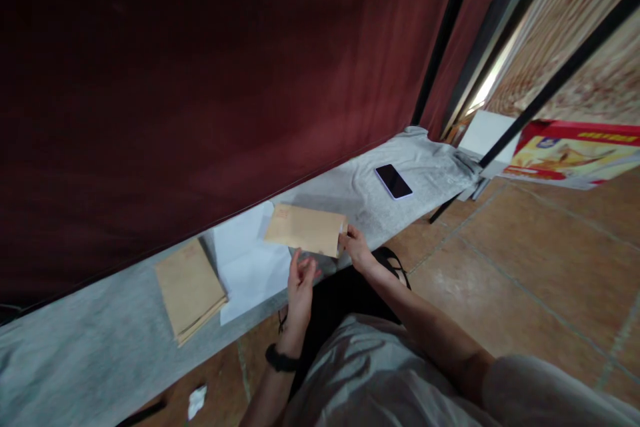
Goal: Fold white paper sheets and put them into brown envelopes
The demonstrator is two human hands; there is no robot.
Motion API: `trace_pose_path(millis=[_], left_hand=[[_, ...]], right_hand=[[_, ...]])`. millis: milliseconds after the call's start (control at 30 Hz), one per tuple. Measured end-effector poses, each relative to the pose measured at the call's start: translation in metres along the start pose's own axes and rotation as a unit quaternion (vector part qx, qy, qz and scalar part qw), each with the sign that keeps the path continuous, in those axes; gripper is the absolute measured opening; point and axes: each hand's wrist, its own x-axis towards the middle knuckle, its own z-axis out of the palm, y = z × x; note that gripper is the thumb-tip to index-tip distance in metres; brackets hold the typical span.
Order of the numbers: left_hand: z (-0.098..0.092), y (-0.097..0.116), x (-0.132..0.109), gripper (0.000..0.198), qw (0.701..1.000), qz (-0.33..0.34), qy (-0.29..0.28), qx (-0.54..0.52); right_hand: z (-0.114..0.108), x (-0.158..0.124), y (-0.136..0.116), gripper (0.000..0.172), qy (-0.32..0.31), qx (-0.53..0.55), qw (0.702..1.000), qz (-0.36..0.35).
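Observation:
A brown paper envelope [306, 228] is held over the bench, its long side running left to right. My right hand [357, 247] grips its right end, where a pale edge shows at the opening. Just below the envelope's lower edge is my left hand [301, 278], fingers apart and holding nothing; whether a fingertip touches the paper is unclear. White paper sheets [245, 273] lie under and left of the envelope. Farther left rests a small stack of brown envelopes [191, 287].
A grey cloth [100, 327] covers the narrow bench, backed by a dark red curtain [225, 80]. A phone [393, 181] lies toward the right end. Beyond it are a black metal pole [550, 87] and a red-and-yellow box [575, 153]. Crumpled white tissue [197, 401] is on the tiled floor.

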Motion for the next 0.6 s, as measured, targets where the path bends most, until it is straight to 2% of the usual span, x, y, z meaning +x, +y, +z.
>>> trace_pose_path(millis=[67, 133, 233, 367, 467, 600], left_hand=[[0.014, -0.003, -0.002, 0.057, 0.983, -0.128, -0.031, -0.125], [0.027, -0.002, -0.001, 0.043, 0.959, -0.186, -0.051, -0.205], [0.043, 0.002, 0.004, 0.032, 0.944, -0.191, -0.063, -0.261], [0.057, 0.003, 0.014, 0.025, 0.947, -0.198, -0.028, -0.251], [0.059, 0.001, 0.02, 0.021, 0.954, -0.205, -0.012, -0.219], [0.052, -0.002, 0.028, 0.026, 0.964, -0.207, -0.024, -0.166]], right_hand=[[0.001, -0.001, 0.001, 0.029, 0.01, 0.008, 1.0, -0.005], [0.002, -0.003, 0.002, 0.029, 0.022, 0.015, 1.0, -0.009], [0.001, -0.007, 0.003, 0.029, 0.031, 0.022, 0.999, -0.007], [0.0, -0.013, 0.002, 0.03, 0.026, 0.028, 0.999, 0.004], [-0.001, -0.014, 0.001, 0.031, 0.017, 0.028, 0.999, 0.014], [-0.004, -0.011, 0.0, 0.031, 0.0, 0.025, 0.999, 0.022]])
